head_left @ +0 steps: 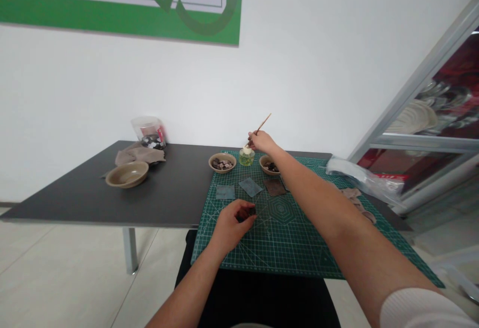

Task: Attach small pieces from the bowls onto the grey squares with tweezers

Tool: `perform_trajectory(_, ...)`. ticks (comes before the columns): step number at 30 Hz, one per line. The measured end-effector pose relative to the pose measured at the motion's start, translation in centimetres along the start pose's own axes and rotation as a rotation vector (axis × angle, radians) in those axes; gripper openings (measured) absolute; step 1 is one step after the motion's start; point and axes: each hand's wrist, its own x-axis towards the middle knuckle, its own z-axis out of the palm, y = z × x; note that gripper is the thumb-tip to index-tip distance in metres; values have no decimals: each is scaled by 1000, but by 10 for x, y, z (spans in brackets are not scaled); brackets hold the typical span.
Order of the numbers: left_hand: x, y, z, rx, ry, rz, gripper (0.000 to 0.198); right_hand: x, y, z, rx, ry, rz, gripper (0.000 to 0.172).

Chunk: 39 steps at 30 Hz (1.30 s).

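Note:
My right hand (261, 142) reaches to the back of the green cutting mat (299, 248), closed on a thin wooden brush (264, 122). The brush's lower end is at the mouth of a small glass jar (246, 158) of yellow-green liquid. Over the near part of the mat, my left hand (235, 220) pinches a small dark piece (250, 212), partly covered by the fingers. Just beyond it lie a grey-blue square (225, 192), a second bluish square (250, 186) and a brown square (275, 186).
A bowl of small pieces (222, 164) stands left of the jar; another bowl (268, 164) is partly behind my right forearm. Further left are a beige bowl (127, 175), a cloth (138, 155) and a plastic tub (149, 132). A plastic bag (361, 175) lies right.

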Motion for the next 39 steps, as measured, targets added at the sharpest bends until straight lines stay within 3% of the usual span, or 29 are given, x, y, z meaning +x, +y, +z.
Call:
perform_trajectory(10,0,2,-1,2,-5,-5,20,7,0,2,59,6,36,23)
perform_trajectory(17,0,3,0,0,0,-19,21,8,-6,1,-128,-65,46,18)
perform_trajectory(21,0,3,0,-6,2,-12,21,9,-4,1,-101,-72,43,21)
perform_trajectory(24,0,4,0,-6,3,-14,20,7,-3,-5,24,40,13,32)
perform_trajectory(27,1,4,0,-25,20,-28,19,-1,-4,-19,134,263,9,44)
perform_trajectory(31,2,2,1,-53,54,-32,20,-24,-2,-36,186,463,-25,43)
perform_trajectory(33,2,2,2,-61,68,-33,20,-45,2,-39,209,462,-61,39)
perform_trajectory(36,3,2,4,-92,95,-39,20,-88,9,-36,217,352,-95,34)
perform_trajectory(39,4,1,8,-113,130,-53,22,-139,12,-29,157,85,-119,35)
